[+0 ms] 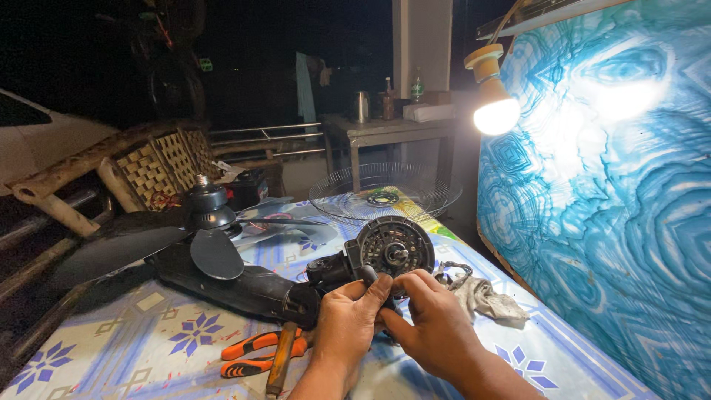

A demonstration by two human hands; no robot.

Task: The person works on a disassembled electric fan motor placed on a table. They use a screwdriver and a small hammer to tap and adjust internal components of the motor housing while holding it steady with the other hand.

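Observation:
A round black fan motor housing point(390, 248) with a bare shaft at its middle stands upright on the table, joined to a dark fan body point(244, 285) lying on its side. My left hand point(348, 320) grips the lower left edge of the housing, thumb up against it. Beside it, my right hand point(433, 317) has its fingers curled at the bottom of the housing, touching the left hand. What the fingertips pinch is hidden.
Dark fan blades point(211, 252) lie at the left. Orange-handled pliers point(259, 354) and a wooden tool handle point(281, 368) rest near my left wrist. A wire fan guard point(385, 194) sits behind, a grey rag point(485, 298) to the right. A lit bulb point(495, 111) hangs by a blue patterned panel point(615, 207).

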